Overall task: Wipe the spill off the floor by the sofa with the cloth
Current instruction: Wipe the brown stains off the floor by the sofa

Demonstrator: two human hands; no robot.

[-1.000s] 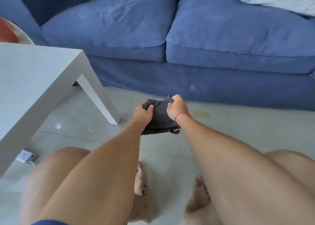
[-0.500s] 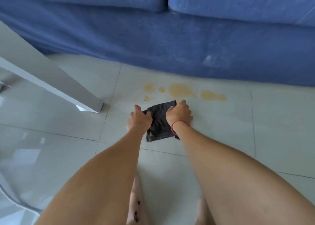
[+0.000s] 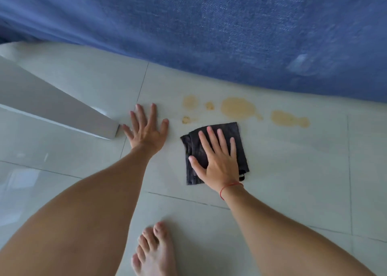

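Observation:
A dark grey folded cloth (image 3: 230, 132) lies flat on the pale floor tiles. My right hand (image 3: 215, 158) presses down on it with fingers spread. Just beyond the cloth, several yellowish spill patches (image 3: 237, 108) run in a row along the base of the blue sofa (image 3: 209, 35); the cloth's far edge stops short of them. My left hand (image 3: 146, 129) rests flat on the bare tile to the left of the cloth, fingers apart, holding nothing.
A white table leg (image 3: 62, 116) slants down to the floor just left of my left hand. My bare foot (image 3: 155, 248) stands on the tile below the cloth. Grout lines cross the glossy floor (image 3: 293, 171).
Both hands held the cloth above the floor; now it lies flat under my right palm. My left hand let go and moved left onto the tile. The view dropped closer to the floor.

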